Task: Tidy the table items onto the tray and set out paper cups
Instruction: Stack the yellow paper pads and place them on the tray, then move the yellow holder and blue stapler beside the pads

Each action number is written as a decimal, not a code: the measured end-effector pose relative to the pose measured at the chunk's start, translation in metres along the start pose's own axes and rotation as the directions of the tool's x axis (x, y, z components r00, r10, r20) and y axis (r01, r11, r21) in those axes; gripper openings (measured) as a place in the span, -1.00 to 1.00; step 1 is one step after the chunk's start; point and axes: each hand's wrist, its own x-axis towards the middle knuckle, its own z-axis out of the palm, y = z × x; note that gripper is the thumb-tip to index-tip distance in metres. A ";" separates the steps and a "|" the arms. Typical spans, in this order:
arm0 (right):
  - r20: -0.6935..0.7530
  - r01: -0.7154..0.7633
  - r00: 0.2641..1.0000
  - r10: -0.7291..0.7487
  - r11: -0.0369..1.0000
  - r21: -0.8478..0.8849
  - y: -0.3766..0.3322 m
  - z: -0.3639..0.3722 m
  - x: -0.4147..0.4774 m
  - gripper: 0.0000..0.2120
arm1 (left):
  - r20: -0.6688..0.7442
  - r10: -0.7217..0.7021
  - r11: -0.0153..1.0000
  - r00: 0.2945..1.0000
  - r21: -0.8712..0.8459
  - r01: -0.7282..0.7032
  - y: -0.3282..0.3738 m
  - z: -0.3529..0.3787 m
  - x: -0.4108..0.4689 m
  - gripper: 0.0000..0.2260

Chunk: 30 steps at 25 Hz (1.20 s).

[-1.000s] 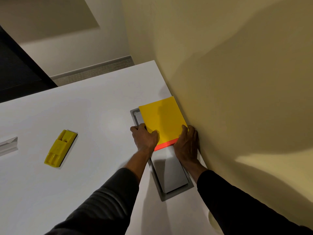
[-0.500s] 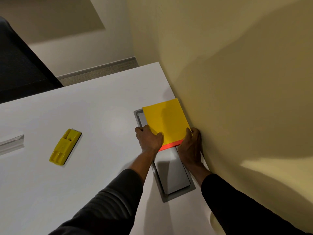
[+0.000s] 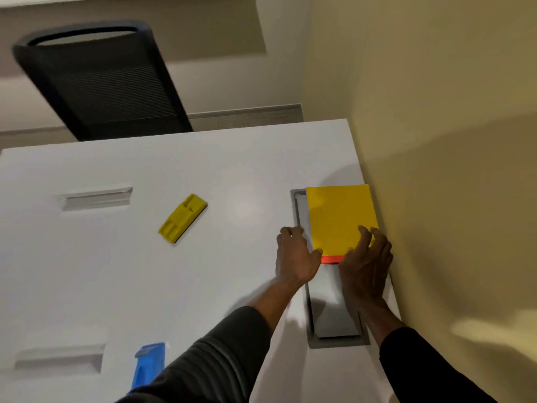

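The pad (image 3: 340, 219) lies on the panel (image 3: 334, 321) beside the wall (image 3: 436, 199), an eraser (image 3: 182, 218) well to its left.

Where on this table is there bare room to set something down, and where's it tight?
Bare: table between yellow block and grey hatch, and the far strip by the chair. Tight: the wall edge, where left hand and right hand meet the yellow paper stack.
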 end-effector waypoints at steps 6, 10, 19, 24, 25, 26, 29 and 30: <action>0.068 0.283 0.948 -0.311 0.921 0.268 -0.080 0.006 -0.015 -0.56 | -0.217 -0.089 0.995 0.972 -0.067 0.076 -0.061 -0.067 -0.050 -0.66; 0.164 0.399 0.865 -0.475 0.847 0.352 -0.136 0.012 -0.044 -0.63 | -0.345 -0.166 0.985 0.924 -0.097 0.141 -0.102 -0.116 -0.094 -0.80; 0.434 0.509 0.519 -0.736 0.674 0.535 -0.209 0.014 -0.167 -0.62 | -0.571 -0.398 0.898 0.718 -0.082 0.432 -0.197 -0.131 -0.242 -0.61; 0.548 0.588 0.261 -0.795 0.581 0.562 -0.233 0.014 -0.219 -0.45 | -0.481 -0.592 0.783 0.647 -0.153 0.603 -0.234 -0.119 -0.285 -0.32; 0.584 0.558 0.248 -0.773 0.607 0.566 -0.237 0.015 -0.228 -0.43 | -0.439 -0.622 0.769 0.648 -0.183 0.613 -0.239 -0.119 -0.286 -0.33; 0.621 0.507 0.253 -0.742 0.649 0.567 -0.241 0.016 -0.236 -0.41 | -0.407 -0.640 0.761 0.651 -0.225 0.608 -0.244 -0.119 -0.285 -0.39; 0.703 0.406 0.283 -0.652 0.746 0.529 -0.252 0.021 -0.257 -0.32 | -0.382 -0.648 0.762 0.659 -0.311 0.568 -0.248 -0.117 -0.282 -0.62; 0.716 0.406 0.286 -0.636 0.758 0.511 -0.255 0.023 -0.263 -0.29 | -0.393 -0.642 0.767 0.659 -0.328 0.552 -0.249 -0.115 -0.281 -0.66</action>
